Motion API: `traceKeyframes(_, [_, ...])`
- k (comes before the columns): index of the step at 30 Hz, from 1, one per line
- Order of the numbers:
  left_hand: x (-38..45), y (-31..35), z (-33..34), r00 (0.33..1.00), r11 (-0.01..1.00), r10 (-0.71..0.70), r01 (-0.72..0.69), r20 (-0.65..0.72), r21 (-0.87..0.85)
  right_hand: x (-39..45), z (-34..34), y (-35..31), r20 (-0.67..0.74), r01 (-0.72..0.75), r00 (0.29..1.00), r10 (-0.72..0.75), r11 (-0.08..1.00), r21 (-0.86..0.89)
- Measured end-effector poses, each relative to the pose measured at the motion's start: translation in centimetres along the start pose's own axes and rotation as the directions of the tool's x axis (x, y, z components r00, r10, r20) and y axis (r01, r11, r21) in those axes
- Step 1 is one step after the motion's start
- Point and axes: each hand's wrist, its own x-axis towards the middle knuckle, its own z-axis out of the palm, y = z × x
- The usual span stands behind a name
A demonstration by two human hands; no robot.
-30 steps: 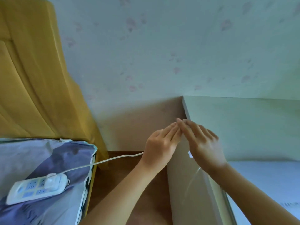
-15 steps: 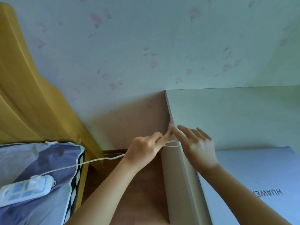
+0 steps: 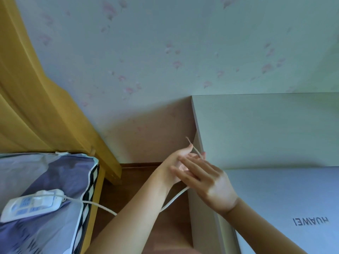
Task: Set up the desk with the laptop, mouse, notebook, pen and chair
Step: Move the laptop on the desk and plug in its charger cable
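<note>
The laptop (image 3: 293, 208) is lying closed at the near right on the desk (image 3: 266, 129), its flat grey lid smooth and matte, with dark lettering showing upside down near the right edge. The desk is a pale, faintly grained board with a sharp square corner, butting against the far wall.

Just off the desk's left edge, both hands are meeting over a thin white cable (image 3: 174, 198). The left hand (image 3: 176, 165) is pinching a blurred stretch of the cable between thumb and fingers, the end sticking up toward the desk corner. The right hand (image 3: 207, 182) is lying across the left with fingers spread and loosely extended; whether it is gripping the cable cannot be told.

The round, smooth cable is sagging down and left, passing behind the left forearm, to a white plastic power strip (image 3: 33, 204) resting on soft purple-grey bedding (image 3: 45, 173). A curved yellow wooden headboard (image 3: 36, 98) is rising behind it. The wall (image 3: 165, 52) is papered pale with faint pink flower prints.
</note>
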Motion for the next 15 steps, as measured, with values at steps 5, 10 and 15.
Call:
traceKeyframes(5, [3.3,2.0,-1.2,0.889,0.960,0.264,-0.278,-0.374,0.019,-1.4,0.4,-0.6,0.045,0.057,0.997,-0.058,0.998,0.019])
traceKeyframes(10, [4.1,6.6,-2.8,0.721,0.838,0.472,-0.545,-0.508,0.005,-3.9,1.3,0.2,0.060,0.029,0.998,-0.030,0.999,0.014])
traceKeyframes(15, [3.1,10.5,-3.2,0.444,0.669,0.682,-0.701,-0.582,0.249,-5.1,1.4,1.1,0.171,-0.008,0.985,0.008,1.000,0.000])
